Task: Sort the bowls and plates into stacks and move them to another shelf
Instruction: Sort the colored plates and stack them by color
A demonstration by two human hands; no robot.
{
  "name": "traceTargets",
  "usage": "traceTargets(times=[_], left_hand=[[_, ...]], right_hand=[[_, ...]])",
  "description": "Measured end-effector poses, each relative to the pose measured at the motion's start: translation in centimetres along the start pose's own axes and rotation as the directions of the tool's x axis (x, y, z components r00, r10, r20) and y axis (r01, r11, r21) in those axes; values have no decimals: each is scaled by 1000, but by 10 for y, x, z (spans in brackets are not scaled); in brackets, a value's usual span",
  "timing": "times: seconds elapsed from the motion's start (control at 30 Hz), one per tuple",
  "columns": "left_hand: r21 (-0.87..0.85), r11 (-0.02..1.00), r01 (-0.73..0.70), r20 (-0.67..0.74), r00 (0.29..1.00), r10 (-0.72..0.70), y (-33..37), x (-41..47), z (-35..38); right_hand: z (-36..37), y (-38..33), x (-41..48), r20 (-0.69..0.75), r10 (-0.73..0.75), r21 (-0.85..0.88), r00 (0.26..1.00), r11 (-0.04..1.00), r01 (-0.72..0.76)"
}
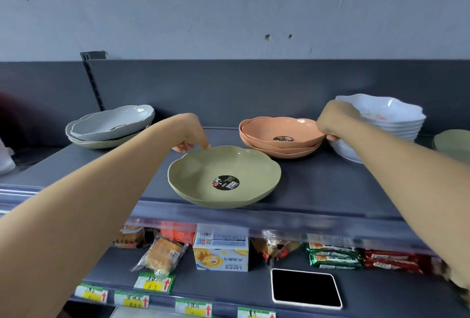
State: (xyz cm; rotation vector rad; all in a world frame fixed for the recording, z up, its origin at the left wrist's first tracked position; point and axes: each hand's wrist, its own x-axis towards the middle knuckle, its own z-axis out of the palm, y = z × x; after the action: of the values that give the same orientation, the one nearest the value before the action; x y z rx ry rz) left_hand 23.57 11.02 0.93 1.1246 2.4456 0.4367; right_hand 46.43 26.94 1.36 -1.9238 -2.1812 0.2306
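A green scalloped plate (223, 178) with a dark round sticker lies near the front of the top shelf (330, 185). My left hand (189, 134) is at its far rim, fingers curled down and touching the edge. Behind it to the right sits a stack of three orange plates (279, 137). My right hand (335, 122) grips the left rim of a stack of white bowls (381, 124) at the right. At the back left is a stack with grey plates (112, 124) lying on a green one.
Another green plate (455, 145) shows at the far right edge. A lower shelf holds snack packets (162, 254), a box (221, 251) and a white-framed black tablet (306, 288), with price tags along its front. A dark back panel and slotted upright (92, 81) stand behind the plates.
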Motion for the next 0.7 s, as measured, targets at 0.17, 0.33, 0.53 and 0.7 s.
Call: traceTargets(times=[0.17, 0.33, 0.53, 0.7], left_hand=[[16, 996, 91, 33, 995, -92, -8, -8, 6], [-27, 991, 132, 32, 991, -131, -23, -15, 6], [-158, 976, 152, -73, 984, -165, -35, -29, -10], [-266, 952, 154, -144, 970, -197, -36, -46, -21]], right_hand=[[-2, -11, -6, -6, -158, 66, 987, 985, 158], [5, -18, -4, 33, -241, 136, 970, 962, 235], [2, -14, -11, 36, -201, 9, 979, 980, 201], [6, -10, -17, 160, -181, 3, 970, 983, 183]])
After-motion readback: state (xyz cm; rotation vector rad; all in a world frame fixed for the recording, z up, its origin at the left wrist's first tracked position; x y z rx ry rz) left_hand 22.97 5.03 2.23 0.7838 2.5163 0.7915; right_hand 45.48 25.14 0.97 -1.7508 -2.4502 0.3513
